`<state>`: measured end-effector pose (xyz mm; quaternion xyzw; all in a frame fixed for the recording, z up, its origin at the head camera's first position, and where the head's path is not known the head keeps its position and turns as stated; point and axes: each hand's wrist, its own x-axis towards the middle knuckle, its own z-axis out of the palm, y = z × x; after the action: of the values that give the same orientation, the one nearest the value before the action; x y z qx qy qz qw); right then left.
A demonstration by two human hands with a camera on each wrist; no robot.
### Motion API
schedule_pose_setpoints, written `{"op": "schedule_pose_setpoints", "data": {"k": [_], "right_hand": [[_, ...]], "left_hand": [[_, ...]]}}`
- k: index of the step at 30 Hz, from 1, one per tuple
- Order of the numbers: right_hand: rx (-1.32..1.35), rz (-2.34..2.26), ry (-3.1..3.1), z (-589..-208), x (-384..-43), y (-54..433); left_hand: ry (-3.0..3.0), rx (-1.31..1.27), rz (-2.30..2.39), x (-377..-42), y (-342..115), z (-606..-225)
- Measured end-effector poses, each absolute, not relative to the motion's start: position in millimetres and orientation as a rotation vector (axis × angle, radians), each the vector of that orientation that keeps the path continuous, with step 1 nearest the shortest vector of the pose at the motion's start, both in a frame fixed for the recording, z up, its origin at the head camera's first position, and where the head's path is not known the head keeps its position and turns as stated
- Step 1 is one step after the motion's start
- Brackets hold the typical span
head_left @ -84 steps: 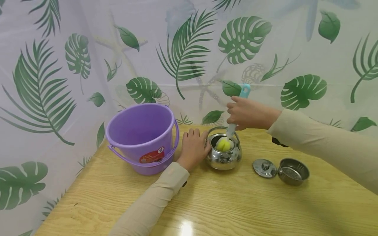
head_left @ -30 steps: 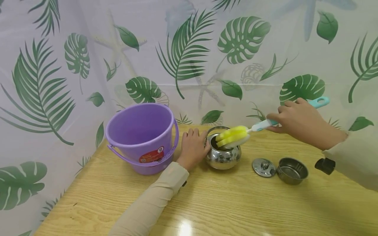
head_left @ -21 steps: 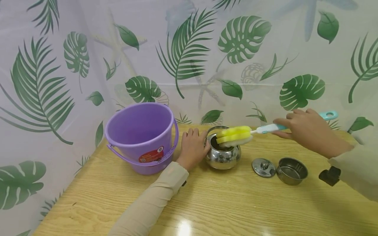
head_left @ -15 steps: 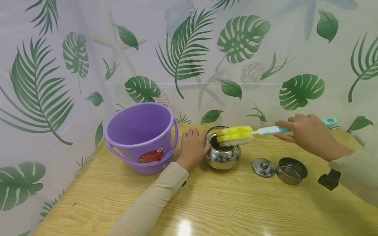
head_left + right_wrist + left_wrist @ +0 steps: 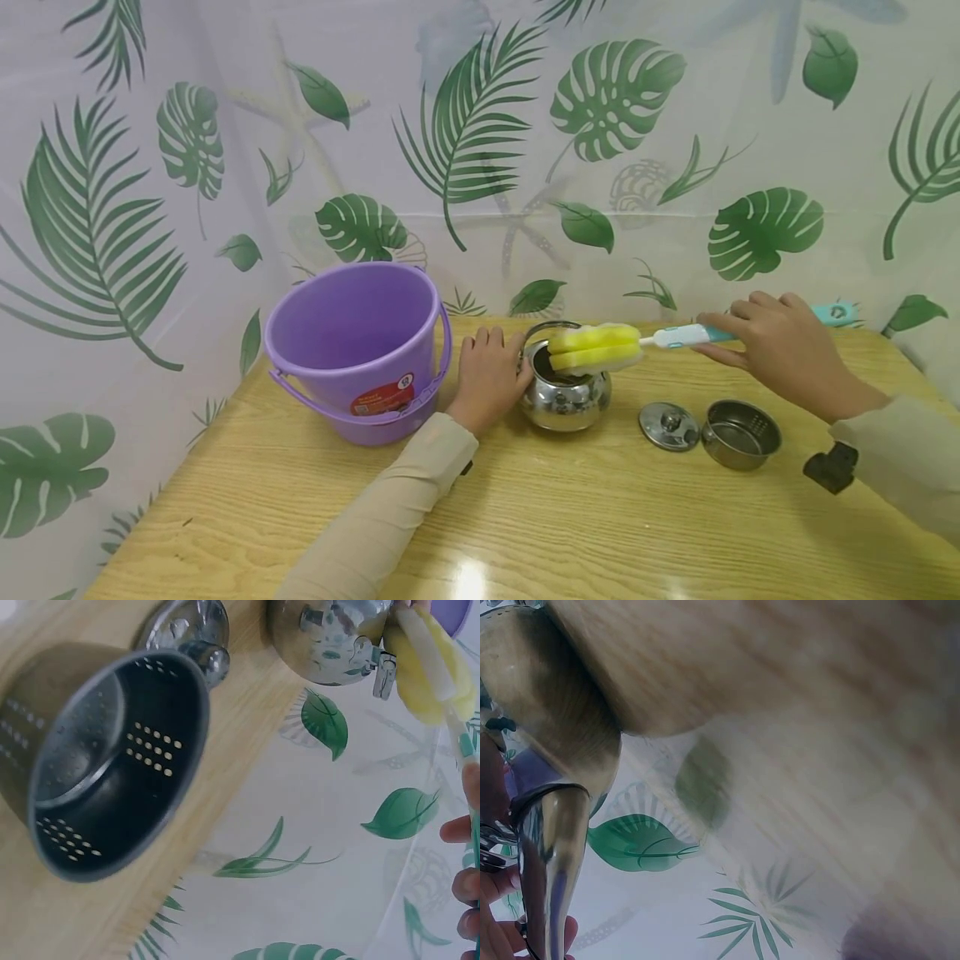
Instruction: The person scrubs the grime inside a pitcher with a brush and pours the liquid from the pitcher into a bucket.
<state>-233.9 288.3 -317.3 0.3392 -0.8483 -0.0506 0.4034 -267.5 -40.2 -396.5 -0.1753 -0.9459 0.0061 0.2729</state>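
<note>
A shiny steel teapot (image 5: 566,404) stands lidless on the wooden table. My left hand (image 5: 487,375) holds its left side; in the left wrist view, fingertips (image 5: 570,930) show around the spout (image 5: 551,862). With my right hand (image 5: 780,350) I grip the blue-and-white handle of a sponge bottle brush (image 5: 596,348). The brush lies nearly level, its yellow and white sponge head at the teapot's mouth, the tip reaching over the opening. In the right wrist view the sponge head (image 5: 431,667) shows beside the teapot (image 5: 330,637), and fingers (image 5: 469,885) wrap the handle.
A purple bucket (image 5: 360,333) stands left of my left hand. Right of the teapot lie its knobbed lid (image 5: 670,427) and a perforated steel strainer (image 5: 741,435), close together. A leaf-patterned curtain (image 5: 480,167) hangs behind the table.
The brush was upright inside the teapot with my right hand above; it has come partly out and tipped nearly level, the hand shifting right and lower. My left hand stays put.
</note>
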Motion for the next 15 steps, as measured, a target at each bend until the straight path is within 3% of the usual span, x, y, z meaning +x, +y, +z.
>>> {"op": "schedule_pose_setpoints", "data": {"k": [15], "right_hand": [[1.018,-0.211,-2.076,-302,-239,279]], "left_hand": [[-2.567,-0.468,0.012,-268,-40,-397]]}}
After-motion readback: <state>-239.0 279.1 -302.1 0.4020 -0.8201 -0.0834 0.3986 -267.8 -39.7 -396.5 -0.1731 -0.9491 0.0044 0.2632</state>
